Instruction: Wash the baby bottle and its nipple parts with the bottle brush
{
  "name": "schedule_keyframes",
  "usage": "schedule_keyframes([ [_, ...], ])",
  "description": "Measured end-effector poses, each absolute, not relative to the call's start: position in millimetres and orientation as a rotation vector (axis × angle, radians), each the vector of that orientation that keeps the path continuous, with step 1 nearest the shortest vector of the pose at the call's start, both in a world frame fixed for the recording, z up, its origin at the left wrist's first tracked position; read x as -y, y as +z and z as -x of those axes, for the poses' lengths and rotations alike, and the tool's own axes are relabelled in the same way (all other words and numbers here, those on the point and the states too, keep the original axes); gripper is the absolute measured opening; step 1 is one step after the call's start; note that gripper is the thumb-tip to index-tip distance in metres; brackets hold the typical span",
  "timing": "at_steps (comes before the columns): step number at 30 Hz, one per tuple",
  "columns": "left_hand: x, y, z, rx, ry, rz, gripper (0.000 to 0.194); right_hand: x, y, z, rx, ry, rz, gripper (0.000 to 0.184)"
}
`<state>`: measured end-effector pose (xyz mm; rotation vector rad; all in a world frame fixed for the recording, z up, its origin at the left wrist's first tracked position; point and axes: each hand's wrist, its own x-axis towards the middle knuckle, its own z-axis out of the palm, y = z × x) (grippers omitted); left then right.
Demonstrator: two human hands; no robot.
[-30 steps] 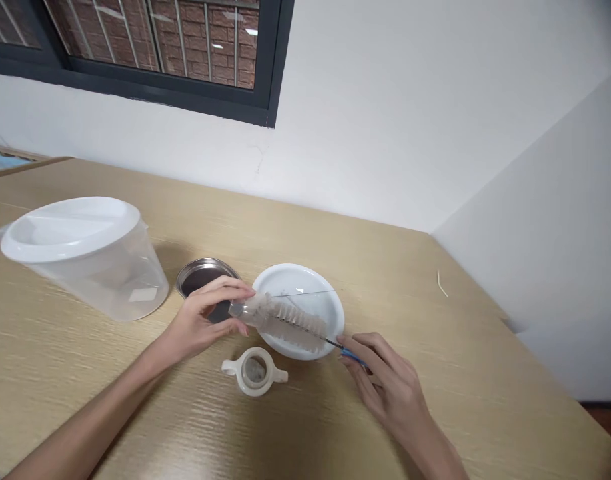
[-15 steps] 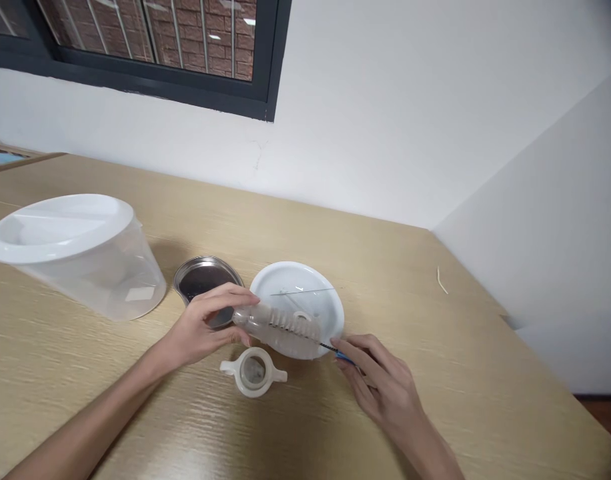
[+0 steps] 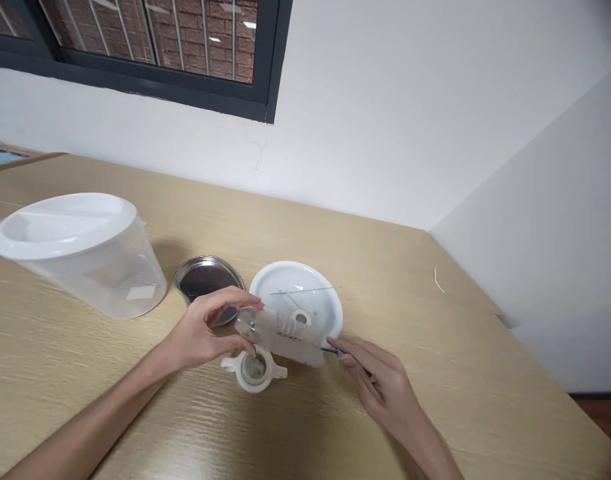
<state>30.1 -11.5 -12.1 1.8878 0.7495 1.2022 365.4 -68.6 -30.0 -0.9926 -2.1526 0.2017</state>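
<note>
My left hand (image 3: pixel 210 330) grips a small clear plastic bottle (image 3: pixel 258 327) between thumb and fingers, tilted above the white dish. My right hand (image 3: pixel 378 373) pinches the blue handle of a bottle brush (image 3: pixel 300 343). Its white bristles meet the bottle's right end and look partly inside; blur and the see-through plastic hide how deep. Below the bottle, a white ring with two handles (image 3: pixel 273 375) sits on the table, close to my left thumb. Behind is the white dish (image 3: pixel 275 273), holding a small white ring (image 3: pixel 300 317) and a thin rod (image 3: pixel 305 290).
A round metal tray (image 3: pixel 203 267) with a dark inside lies left of the dish. Further left stands a translucent pitcher (image 3: pixel 120 280) with a white lid. A thin pale strip (image 3: pixel 438 280) lies on the wooden table (image 3: pixel 385 267) at right. A wall and window (image 3: pixel 185 67) border the back.
More of the clear bottle now shows beyond my left fingers, and fewer bristles stand out. My right hand has shifted slightly left with the brush. Bottle and brush sit a little lower.
</note>
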Motion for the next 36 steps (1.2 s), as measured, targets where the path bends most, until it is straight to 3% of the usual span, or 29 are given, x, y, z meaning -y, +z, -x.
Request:
schedule_keyframes([
  [6,7,-6,-30,-0.877,1.231,-1.908,0.046,74,-34,-357,2.113,0.323,1.177,0.028],
  [17,6,-4,-31,-0.935,1.217,-1.747,0.042,70,-26,-357,2.075,0.054,0.978,0.029],
  [26,7,-5,-29,-0.799,1.236,-1.820,0.046,73,-25,-359,2.095,0.066,1.070,0.004],
  [30,4,-6,-28,-0.900,1.257,-1.749,0.042,74,-27,-356,2.048,-0.018,1.049,0.025],
  [36,3,-9,-30,-0.884,1.253,-1.664,0.047,71,-27,-357,2.036,-0.146,0.937,0.026],
])
